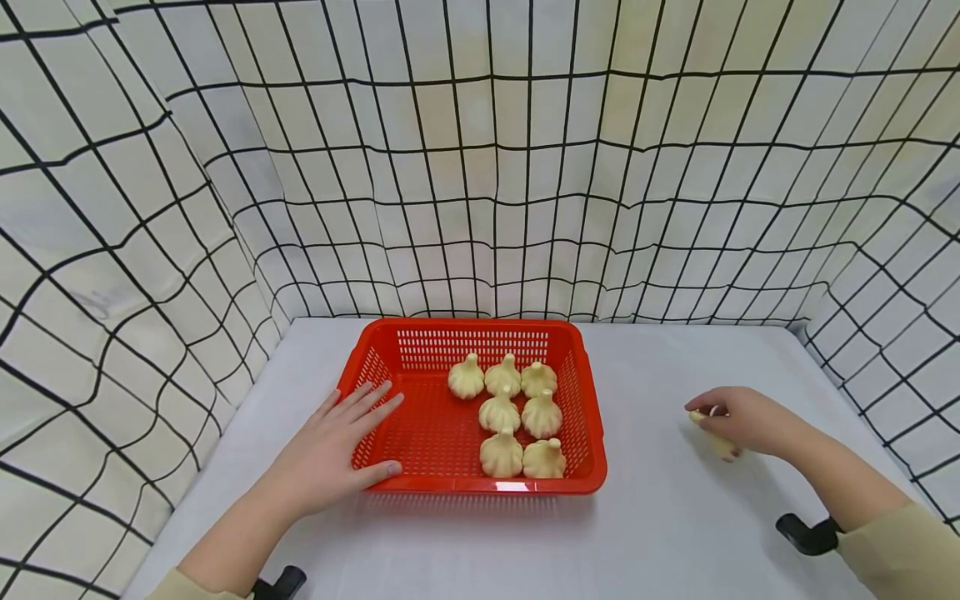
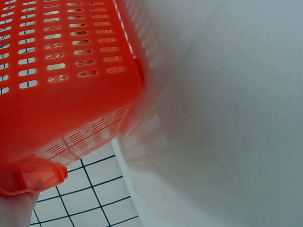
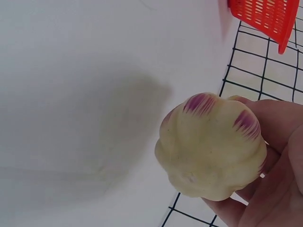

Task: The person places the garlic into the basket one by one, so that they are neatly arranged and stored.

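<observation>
A red plastic basket (image 1: 427, 446) sits on the white table, also seen close up as a red slotted wall (image 2: 71, 99) in the left wrist view. Several cream garlic bulbs (image 1: 501, 454) with stems up stand in its middle and right side. My left hand (image 1: 333, 454) rests over the basket's left rim with fingers spread. Off to the basket's right, my right hand (image 1: 742, 417) holds another garlic bulb (image 3: 210, 146) above the table. The right wrist view shows purple streaks on it, with fingers behind and beside it.
A black wire grid (image 1: 510, 200) over white sheeting rises behind the table and along both sides. The white tabletop (image 1: 645, 375) extends around the basket. Black straps (image 1: 810, 533) are on both wrists.
</observation>
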`<state>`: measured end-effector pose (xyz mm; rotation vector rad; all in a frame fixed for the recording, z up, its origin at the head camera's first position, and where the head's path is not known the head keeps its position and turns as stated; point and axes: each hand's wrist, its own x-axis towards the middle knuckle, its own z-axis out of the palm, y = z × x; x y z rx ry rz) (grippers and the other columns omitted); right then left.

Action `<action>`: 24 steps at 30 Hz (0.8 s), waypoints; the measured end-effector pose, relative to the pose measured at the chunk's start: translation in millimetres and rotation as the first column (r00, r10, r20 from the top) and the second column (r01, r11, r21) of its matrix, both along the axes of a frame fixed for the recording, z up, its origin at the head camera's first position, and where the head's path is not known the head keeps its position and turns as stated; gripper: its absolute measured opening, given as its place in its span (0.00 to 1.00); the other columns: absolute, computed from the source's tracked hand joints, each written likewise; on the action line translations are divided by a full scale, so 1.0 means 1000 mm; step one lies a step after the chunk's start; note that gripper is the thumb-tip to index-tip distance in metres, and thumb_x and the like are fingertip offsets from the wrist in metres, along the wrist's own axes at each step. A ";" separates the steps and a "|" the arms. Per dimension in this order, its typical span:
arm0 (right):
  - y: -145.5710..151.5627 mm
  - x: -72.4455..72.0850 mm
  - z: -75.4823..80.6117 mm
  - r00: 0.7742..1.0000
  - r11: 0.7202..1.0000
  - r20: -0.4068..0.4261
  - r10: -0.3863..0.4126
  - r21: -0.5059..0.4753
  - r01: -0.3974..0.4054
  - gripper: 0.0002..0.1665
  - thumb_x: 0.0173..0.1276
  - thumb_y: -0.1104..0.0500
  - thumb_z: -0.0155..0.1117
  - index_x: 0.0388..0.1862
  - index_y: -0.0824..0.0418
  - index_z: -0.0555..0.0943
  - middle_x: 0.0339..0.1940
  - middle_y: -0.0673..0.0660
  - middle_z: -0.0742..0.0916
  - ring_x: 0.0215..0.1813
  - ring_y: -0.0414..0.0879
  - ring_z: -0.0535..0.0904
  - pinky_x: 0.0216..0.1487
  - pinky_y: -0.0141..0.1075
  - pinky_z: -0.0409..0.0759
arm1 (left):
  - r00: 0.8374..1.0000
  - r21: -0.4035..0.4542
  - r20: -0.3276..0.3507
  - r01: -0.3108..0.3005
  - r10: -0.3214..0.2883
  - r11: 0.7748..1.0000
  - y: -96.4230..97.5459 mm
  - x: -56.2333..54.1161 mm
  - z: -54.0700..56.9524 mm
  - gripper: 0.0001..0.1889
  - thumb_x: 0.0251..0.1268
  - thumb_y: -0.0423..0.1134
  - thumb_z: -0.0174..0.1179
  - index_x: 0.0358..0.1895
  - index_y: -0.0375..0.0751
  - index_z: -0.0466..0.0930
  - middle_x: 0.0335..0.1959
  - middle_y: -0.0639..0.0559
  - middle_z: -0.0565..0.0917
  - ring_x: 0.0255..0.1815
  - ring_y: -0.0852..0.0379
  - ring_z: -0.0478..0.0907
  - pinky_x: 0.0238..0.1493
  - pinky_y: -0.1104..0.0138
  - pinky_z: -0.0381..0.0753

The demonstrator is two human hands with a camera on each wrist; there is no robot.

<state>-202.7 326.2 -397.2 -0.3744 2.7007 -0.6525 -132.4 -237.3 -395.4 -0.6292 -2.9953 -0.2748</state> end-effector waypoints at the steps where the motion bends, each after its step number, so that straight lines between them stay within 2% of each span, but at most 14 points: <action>1: -0.003 -0.001 0.002 1.000 1.000 -0.010 -0.001 -0.007 0.001 0.20 0.71 0.57 0.63 0.59 0.64 0.81 0.44 0.56 0.83 0.37 0.45 0.77 0.32 0.37 0.80 | 1.000 0.000 0.000 0.000 0.000 1.000 0.000 0.000 0.000 0.45 0.57 0.68 0.62 0.77 0.56 0.62 0.79 0.52 0.58 0.78 0.44 0.54 0.77 0.44 0.41; 6: -0.014 -0.003 0.010 0.995 1.000 -0.095 0.012 -0.013 -0.013 0.21 0.72 0.57 0.62 0.61 0.64 0.80 0.47 0.57 0.85 0.43 0.47 0.80 0.38 0.40 0.81 | 1.000 -0.001 -0.001 -0.002 0.002 1.000 0.000 0.000 0.000 0.45 0.57 0.68 0.62 0.77 0.55 0.62 0.79 0.52 0.58 0.78 0.44 0.53 0.77 0.44 0.41; 11: -0.022 -0.004 0.016 0.981 0.999 -0.195 0.016 -0.038 -0.024 0.20 0.73 0.56 0.62 0.60 0.62 0.82 0.49 0.56 0.86 0.49 0.52 0.81 0.47 0.48 0.82 | 1.000 -0.004 -0.006 0.001 -0.001 1.000 0.000 0.001 0.001 0.45 0.57 0.68 0.62 0.77 0.55 0.62 0.79 0.52 0.58 0.78 0.45 0.52 0.77 0.44 0.41; 18: -0.035 -0.006 0.023 0.982 0.997 -0.189 -0.028 -0.074 0.014 0.20 0.73 0.50 0.63 0.59 0.56 0.83 0.50 0.55 0.86 0.56 0.59 0.80 0.53 0.56 0.81 | 1.000 0.003 -0.010 0.005 -0.004 1.000 0.000 0.001 0.000 0.45 0.58 0.68 0.62 0.77 0.55 0.62 0.79 0.52 0.57 0.78 0.44 0.52 0.77 0.44 0.42; 24: -0.049 -0.009 0.027 0.977 0.994 -0.210 -0.033 -0.108 0.010 0.18 0.73 0.52 0.63 0.58 0.55 0.84 0.50 0.54 0.86 0.55 0.57 0.80 0.54 0.56 0.80 | 1.000 0.002 -0.011 0.002 -0.002 1.000 0.000 0.001 0.000 0.45 0.57 0.67 0.62 0.77 0.55 0.62 0.79 0.53 0.57 0.78 0.44 0.53 0.77 0.44 0.41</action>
